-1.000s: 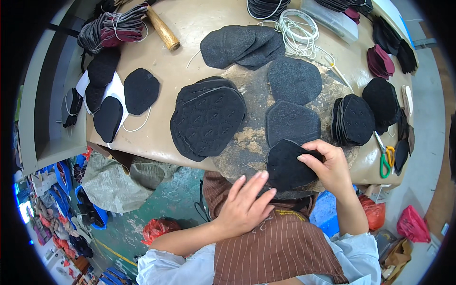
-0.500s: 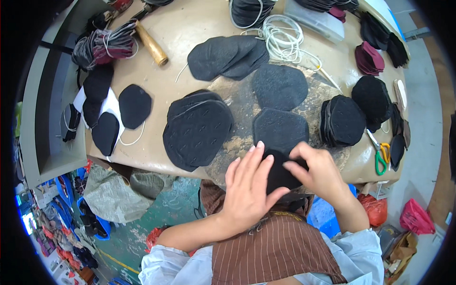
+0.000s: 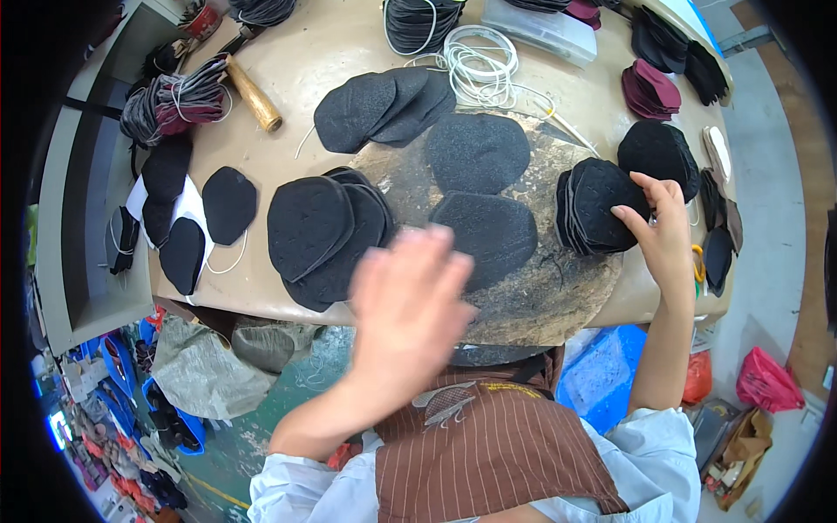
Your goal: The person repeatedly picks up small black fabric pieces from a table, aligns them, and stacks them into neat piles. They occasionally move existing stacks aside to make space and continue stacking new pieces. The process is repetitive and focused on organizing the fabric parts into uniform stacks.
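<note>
My right hand [image 3: 667, 231] is at the right-hand stack of black rounded fabric pieces [image 3: 602, 200], thumb on the top piece and fingertips at its edge, pinching it. My left hand [image 3: 410, 301], blurred by motion, hovers with fingers stretched over the front of the worn round board [image 3: 567, 301], holding nothing. Just beyond those fingers a dark rounded piece [image 3: 493, 235] lies flat, and another piece [image 3: 479, 152] lies beyond it. To the left sits a loose pile of black pieces [image 3: 314, 227], its top one lying askew toward the left.
Overlapping black pieces [image 3: 384, 109] and a coil of white cord [image 3: 479, 70] lie farther back. A wooden handle [image 3: 255, 94] rests at the back left. Maroon pieces [image 3: 651, 89] and another black stack [image 3: 658, 157] stand right. Partly hidden scissors [image 3: 698, 261] lie behind my right forearm.
The black piece under both hands at the board's front is gone from there; the left pile has a shifted top piece. My right hand moved to the right stack, my left hand leftward.
</note>
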`<move>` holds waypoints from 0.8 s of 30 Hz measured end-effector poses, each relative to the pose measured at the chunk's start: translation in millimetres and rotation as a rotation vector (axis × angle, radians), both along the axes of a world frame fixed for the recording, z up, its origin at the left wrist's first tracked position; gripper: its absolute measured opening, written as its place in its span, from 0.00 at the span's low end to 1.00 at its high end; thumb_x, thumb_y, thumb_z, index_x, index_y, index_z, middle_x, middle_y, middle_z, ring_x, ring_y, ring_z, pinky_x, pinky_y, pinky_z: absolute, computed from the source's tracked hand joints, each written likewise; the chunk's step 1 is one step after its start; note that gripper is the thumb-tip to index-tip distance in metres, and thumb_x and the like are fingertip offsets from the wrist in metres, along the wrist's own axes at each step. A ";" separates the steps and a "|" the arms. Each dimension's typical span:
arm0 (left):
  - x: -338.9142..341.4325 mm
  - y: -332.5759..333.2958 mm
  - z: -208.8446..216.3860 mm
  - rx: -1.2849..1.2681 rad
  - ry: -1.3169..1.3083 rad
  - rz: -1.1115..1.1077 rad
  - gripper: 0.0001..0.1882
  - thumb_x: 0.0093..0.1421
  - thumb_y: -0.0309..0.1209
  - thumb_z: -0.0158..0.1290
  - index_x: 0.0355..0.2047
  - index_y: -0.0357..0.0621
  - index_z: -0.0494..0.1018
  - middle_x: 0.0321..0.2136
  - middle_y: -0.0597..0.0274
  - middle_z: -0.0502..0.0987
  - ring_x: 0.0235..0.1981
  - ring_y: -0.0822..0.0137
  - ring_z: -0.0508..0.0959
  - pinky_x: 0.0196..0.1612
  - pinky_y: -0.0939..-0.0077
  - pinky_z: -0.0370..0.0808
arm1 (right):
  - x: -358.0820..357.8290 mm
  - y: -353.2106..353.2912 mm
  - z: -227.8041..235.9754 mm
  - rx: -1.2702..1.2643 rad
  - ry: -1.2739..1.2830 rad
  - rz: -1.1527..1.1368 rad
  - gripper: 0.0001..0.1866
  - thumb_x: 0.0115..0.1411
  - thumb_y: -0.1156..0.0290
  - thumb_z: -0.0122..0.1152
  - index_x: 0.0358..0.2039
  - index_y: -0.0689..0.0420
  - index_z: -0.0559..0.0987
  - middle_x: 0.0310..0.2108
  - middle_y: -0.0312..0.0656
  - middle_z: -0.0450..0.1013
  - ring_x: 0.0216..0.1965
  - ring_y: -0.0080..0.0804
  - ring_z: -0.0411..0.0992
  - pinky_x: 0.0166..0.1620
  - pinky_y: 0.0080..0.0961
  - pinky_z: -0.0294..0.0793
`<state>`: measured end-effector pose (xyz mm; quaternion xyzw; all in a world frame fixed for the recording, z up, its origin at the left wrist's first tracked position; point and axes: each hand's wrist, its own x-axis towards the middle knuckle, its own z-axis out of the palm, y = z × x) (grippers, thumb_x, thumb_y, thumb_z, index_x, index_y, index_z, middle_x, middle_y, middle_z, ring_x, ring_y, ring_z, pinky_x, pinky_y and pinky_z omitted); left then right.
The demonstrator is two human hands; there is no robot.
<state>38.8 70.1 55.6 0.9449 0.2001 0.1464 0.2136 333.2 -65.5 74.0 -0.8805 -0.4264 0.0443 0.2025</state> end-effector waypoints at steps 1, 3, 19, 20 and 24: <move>10.9 -16.4 -9.4 -0.059 0.075 -0.025 0.37 0.51 0.42 0.61 0.59 0.43 0.64 0.63 0.46 0.55 0.65 0.46 0.54 0.63 0.45 0.50 | -2.6 0.7 -1.4 -0.010 -0.042 -0.010 0.25 0.50 0.72 0.68 0.49 0.62 0.74 0.37 0.44 0.68 0.38 0.37 0.68 0.43 0.29 0.68; 20.5 -35.6 -22.8 -0.117 0.198 -0.052 0.44 0.51 0.51 0.59 0.62 0.41 0.58 0.65 0.46 0.51 0.66 0.46 0.51 0.63 0.40 0.47 | -7.5 0.0 -4.0 0.011 -0.159 0.028 0.25 0.49 0.71 0.69 0.48 0.62 0.74 0.38 0.44 0.68 0.37 0.39 0.68 0.43 0.30 0.68; -2.1 -37.4 -25.9 0.011 0.041 -0.087 0.27 0.54 0.32 0.53 0.55 0.40 0.68 0.60 0.52 0.64 0.62 0.53 0.64 0.64 0.53 0.53 | -6.1 4.4 -7.7 0.423 0.373 -0.048 0.19 0.57 0.78 0.61 0.50 0.66 0.74 0.42 0.41 0.74 0.44 0.27 0.72 0.50 0.21 0.68; 10.5 -31.1 -24.6 0.062 -0.021 -0.055 0.24 0.51 0.28 0.51 0.50 0.37 0.71 0.55 0.50 0.70 0.57 0.54 0.70 0.60 0.59 0.62 | -6.7 5.7 -9.8 0.325 0.236 -0.051 0.19 0.56 0.77 0.62 0.50 0.65 0.75 0.42 0.42 0.74 0.44 0.29 0.72 0.50 0.22 0.68; 38.0 -22.7 -31.8 0.314 0.022 -0.063 0.19 0.48 0.27 0.51 0.41 0.34 0.75 0.43 0.52 0.76 0.46 0.58 0.77 0.50 0.66 0.72 | -7.9 0.0 -18.4 0.055 -0.211 0.030 0.21 0.55 0.73 0.64 0.50 0.61 0.75 0.42 0.47 0.69 0.43 0.41 0.70 0.49 0.30 0.68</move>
